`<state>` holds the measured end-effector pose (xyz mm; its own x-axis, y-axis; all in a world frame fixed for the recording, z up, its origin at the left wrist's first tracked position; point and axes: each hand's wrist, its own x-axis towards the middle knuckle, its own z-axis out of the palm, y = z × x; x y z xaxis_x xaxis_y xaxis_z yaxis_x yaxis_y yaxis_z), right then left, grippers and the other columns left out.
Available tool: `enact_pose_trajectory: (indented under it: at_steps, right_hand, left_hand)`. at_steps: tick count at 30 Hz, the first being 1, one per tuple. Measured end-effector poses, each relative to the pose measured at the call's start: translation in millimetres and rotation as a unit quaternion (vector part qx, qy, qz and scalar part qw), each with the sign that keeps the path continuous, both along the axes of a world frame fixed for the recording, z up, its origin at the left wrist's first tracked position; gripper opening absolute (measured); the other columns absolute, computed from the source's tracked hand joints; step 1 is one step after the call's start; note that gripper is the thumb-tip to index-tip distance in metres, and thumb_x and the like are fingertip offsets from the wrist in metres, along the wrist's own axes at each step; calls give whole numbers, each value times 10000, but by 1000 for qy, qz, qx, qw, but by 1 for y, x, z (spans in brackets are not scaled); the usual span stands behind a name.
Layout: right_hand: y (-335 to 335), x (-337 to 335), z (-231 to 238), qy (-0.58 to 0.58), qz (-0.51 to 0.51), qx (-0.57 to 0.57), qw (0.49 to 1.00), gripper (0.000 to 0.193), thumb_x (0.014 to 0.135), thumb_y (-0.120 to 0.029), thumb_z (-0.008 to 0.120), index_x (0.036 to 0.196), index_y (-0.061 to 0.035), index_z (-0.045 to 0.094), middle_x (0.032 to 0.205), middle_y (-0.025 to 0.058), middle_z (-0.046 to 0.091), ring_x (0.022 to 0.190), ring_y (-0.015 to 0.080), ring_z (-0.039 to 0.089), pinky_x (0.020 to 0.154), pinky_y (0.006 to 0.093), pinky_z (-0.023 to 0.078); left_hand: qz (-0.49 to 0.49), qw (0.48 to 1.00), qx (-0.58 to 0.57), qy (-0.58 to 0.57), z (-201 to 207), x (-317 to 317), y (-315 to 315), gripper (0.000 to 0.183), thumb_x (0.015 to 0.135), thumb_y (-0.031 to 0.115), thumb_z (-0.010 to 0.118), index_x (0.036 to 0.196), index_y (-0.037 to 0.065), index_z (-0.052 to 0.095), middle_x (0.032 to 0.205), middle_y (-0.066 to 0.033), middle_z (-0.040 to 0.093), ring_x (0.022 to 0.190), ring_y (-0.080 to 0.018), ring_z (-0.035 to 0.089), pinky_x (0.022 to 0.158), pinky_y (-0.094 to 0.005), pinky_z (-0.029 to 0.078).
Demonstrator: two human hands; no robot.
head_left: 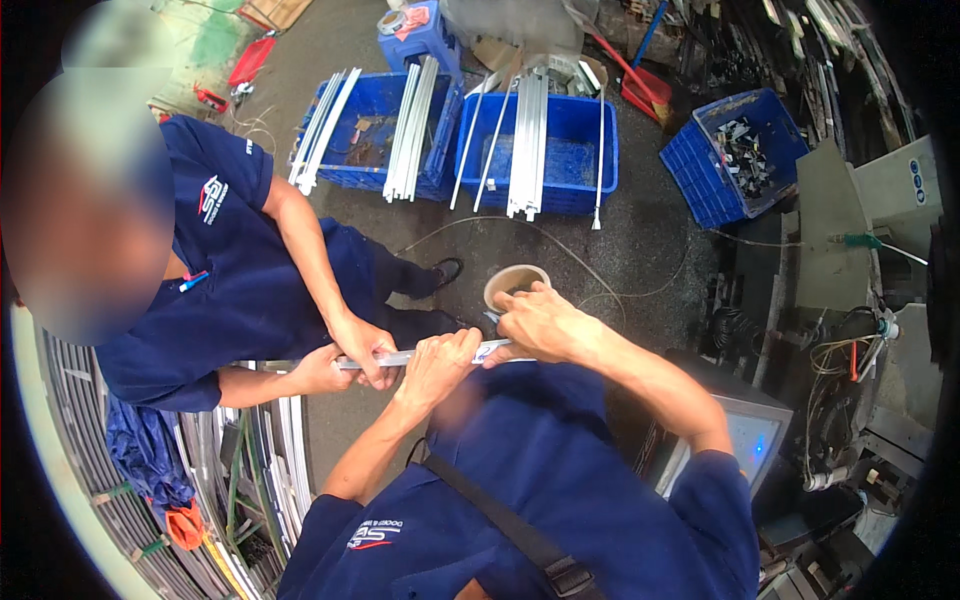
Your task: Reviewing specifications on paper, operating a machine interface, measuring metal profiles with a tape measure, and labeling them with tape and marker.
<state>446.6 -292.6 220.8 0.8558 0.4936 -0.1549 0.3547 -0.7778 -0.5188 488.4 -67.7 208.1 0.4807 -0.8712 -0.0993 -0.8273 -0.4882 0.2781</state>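
A short, pale metal profile (402,357) runs roughly level in front of my chest. My left hand (438,362) is closed round its middle. At the right end my right hand (545,325) grips it between thumb and curled fingers, beside a small white and blue patch on the metal. On the left a co-worker in a dark blue shirt has both hands (365,352) on the other end. A beige bucket (516,286) stands on the floor just beyond my right hand, which partly covers it.
Long white profiles (530,140) lie across two blue crates (585,190) ahead. Another blue crate (715,180) at the right holds metal scraps. Machinery (850,400) lines the right side, stacked profiles (210,450) the lower left. A thin cable (560,245) crosses the floor.
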Motion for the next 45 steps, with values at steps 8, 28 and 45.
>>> enact_pose_trajectory:
  at_steps: [8,28,45]
  right_hand:
    - [-91,-25,34,220,33,127,967,773,890,-733,523,1023,-13,770,1325,308,556,1231,447,554,1045,441,446]
    - [-102,-128,-18,529,-95,230,811,729,916,-714,523,1061,-40,759,883,109,612,879,204,584,875,365,446]
    - [-215,-89,-149,308,-534,227,754,600,968,-469,552,1092,107,664,935,184,683,861,239,640,781,433,506]
  left_hand:
    - [-60,993,-27,98,22,-28,-51,241,835,156,700,935,51,508,804,-109,664,705,-297,711,555,-422,566]
    - [-381,863,-142,300,52,-236,-203,102,761,83,652,779,-13,624,663,-168,670,626,-300,715,524,-400,545]
    - [-346,930,-73,-100,-36,-139,-241,437,856,170,603,1281,78,556,1352,-134,541,1366,-341,438,1176,-588,270]
